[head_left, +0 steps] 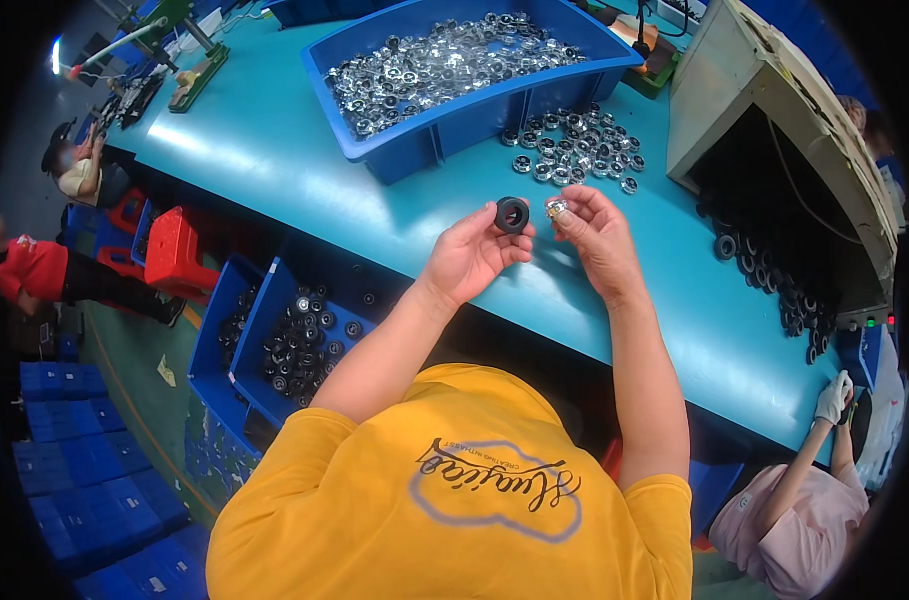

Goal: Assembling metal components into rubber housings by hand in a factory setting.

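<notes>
Left fingers (479, 223) are gripping black round ring (503, 208); right fingers (579, 229) are pinching small silvery metal piece (555, 208); rectangular blue bin (474, 133) sitting far.

Massed metal parts (454, 68) in a blue bin (386, 158) at upper centre, a green machine (200, 82) upper left and blue crates (69, 425) lower left marked a factory workshop.

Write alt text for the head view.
Left hand holds a black ring; right hand holds a small shiny metal part, apart from it, above a teal table. Beyond stands a blue bin of shiny parts, a loose pile beside it.
</notes>
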The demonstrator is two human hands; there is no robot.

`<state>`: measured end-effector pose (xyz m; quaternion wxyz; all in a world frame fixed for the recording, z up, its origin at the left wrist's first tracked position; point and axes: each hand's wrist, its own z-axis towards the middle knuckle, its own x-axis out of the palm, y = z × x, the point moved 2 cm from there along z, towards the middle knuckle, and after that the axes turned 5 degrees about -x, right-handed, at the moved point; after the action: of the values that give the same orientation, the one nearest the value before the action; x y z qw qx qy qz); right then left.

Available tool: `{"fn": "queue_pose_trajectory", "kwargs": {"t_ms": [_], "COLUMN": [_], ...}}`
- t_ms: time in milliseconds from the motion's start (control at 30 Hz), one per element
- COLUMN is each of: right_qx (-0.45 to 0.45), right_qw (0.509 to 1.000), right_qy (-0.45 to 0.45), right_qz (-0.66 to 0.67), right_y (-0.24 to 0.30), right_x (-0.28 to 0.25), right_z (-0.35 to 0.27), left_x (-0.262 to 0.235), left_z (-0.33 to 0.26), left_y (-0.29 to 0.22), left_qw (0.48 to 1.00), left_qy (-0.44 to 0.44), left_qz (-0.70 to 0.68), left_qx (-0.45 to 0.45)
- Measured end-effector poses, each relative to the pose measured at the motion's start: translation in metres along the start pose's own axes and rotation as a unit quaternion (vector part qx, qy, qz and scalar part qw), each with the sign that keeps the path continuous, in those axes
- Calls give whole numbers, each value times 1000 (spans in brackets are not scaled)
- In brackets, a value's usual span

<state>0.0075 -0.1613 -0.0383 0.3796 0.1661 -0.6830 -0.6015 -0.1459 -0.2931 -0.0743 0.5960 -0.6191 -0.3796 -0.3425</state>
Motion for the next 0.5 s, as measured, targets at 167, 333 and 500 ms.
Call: {"fn": "queue_pose_trajectory", "kwargs": {"t_ms": [167, 333, 500], "right_qx": [15, 13, 21], "right_qw": [999, 999, 999], "right_qy": [26, 26, 23], "right_qz": [13, 19, 34], "right_y": [0, 1, 0], "right_x": [2, 5, 3], "right_z": [-1, -3, -4], "left_x": [7, 5, 3], "left_z": [-2, -2, -2], "left_y": [-2, -1, -1], "left_qw": [1000, 1000, 1000], "left_qy": [-2, 7, 10], "left_qz": [3, -12, -21], "left_qx": [13, 13, 5]}}
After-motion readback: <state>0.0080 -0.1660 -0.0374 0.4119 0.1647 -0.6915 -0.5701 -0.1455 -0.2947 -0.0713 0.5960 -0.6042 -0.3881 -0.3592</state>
